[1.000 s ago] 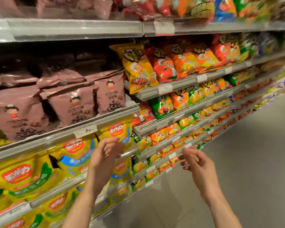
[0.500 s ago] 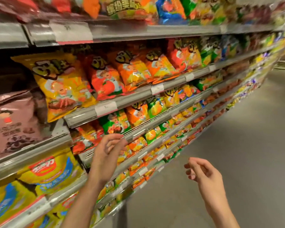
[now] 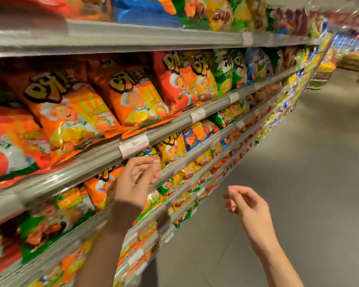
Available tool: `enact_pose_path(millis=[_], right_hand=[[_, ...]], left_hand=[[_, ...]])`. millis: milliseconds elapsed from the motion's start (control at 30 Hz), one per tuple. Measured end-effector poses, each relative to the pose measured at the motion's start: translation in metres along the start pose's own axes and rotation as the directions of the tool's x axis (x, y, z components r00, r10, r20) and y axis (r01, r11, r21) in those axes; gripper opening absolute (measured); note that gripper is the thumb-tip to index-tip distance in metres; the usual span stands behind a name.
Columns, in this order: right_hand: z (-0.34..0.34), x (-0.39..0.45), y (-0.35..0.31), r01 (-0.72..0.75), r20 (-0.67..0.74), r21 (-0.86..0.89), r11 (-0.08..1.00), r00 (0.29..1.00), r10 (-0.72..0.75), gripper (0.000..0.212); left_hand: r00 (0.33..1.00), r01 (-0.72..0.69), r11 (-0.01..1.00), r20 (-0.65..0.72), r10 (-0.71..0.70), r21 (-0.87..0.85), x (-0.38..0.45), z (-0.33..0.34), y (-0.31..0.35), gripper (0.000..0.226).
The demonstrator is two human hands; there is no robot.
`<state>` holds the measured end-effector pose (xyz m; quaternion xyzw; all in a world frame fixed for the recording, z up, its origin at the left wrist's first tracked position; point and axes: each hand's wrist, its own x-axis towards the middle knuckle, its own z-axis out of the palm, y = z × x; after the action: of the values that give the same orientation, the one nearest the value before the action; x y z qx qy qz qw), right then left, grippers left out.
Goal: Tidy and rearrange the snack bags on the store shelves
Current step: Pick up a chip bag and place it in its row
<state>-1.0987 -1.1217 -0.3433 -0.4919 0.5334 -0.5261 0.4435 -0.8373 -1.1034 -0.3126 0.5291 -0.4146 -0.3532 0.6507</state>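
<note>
Reaching toward a wall of snacks, a person raises the left hand in front of the third shelf rail down, fingers loosely curled and holding nothing, fingertips near a small orange bag that leans on that level; whether they touch any packet cannot be told through the blur. Out in the aisle, the right hand hangs well apart from the shelving, fingers relaxed and slightly bent, empty, over the grey floor. Below the left forearm, the lower shelves carry small orange, yellow and green packets, smeared by motion. Just above the left hand, a white price tag sits on the grey shelf rail. On that rail's shelf, large orange snack bags lean forward in a row, their bottom edges lapping over the front lip, with a red and white bag at the near left. Farther along the same level stand red bags, then green bags. Overhead, the top shelf holds a blue bag among red, yellow and green ones. Beyond, the rows of packets run toward the aisle's far end, where detail is lost in blur.
</note>
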Motion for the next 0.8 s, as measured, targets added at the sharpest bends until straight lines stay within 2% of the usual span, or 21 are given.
enact_pose_path(millis=[167,267,333,400,500,567,600,633,667,800], right_hand=[[0.003,0.077,0.008,-0.004,0.072,0.02,1.0,0.997,0.002,0.011],[0.005,0.128,0.011,0.008,0.157,0.004,1.0,0.988,-0.008,0.011],[0.008,0.162,0.014,0.019,0.22,0.003,1.0,0.975,-0.019,0.01],[0.01,0.195,0.013,0.022,0.289,0.007,1.0,0.957,-0.023,0.009],[0.009,0.242,0.015,0.032,0.4,-0.015,0.999,0.916,-0.024,0.009],[0.007,0.268,0.013,0.009,0.49,0.004,1.0,0.872,-0.01,0.011],[0.008,0.281,0.012,-0.011,0.519,0.017,1.0,0.855,0.001,0.013],[0.01,0.294,0.01,-0.014,0.544,0.009,1.0,0.839,0.007,0.014],[0.012,0.304,0.008,0.004,0.569,-0.015,1.0,0.822,0.005,0.012],[0.028,0.327,-0.007,0.05,0.643,0.011,0.999,0.764,-0.045,0.009]], left_hand=[[0.997,-0.006,0.999,-0.074,0.008,0.036,0.042,0.036,-0.002,0.011],[0.988,0.025,0.998,-0.153,-0.015,0.066,0.067,0.056,-0.007,0.018],[0.976,-0.007,0.996,-0.217,0.027,0.092,0.079,0.07,-0.012,0.016],[0.952,-0.025,0.993,-0.302,0.06,0.117,0.085,0.086,-0.016,0.003],[0.899,0.002,0.985,-0.432,0.073,0.171,0.092,0.113,-0.019,0.012],[0.872,0.021,0.996,-0.49,0.026,0.091,0.094,0.131,-0.016,0.005],[0.864,0.018,0.999,-0.503,0.003,0.037,0.096,0.139,-0.012,0.007],[0.852,-0.002,1.0,-0.524,0.009,0.014,0.098,0.146,-0.009,0.018],[0.837,-0.008,0.998,-0.546,0.037,0.055,0.099,0.153,-0.005,0.024],[0.757,-0.028,0.984,-0.638,0.136,0.176,0.097,0.166,0.019,0.011]])
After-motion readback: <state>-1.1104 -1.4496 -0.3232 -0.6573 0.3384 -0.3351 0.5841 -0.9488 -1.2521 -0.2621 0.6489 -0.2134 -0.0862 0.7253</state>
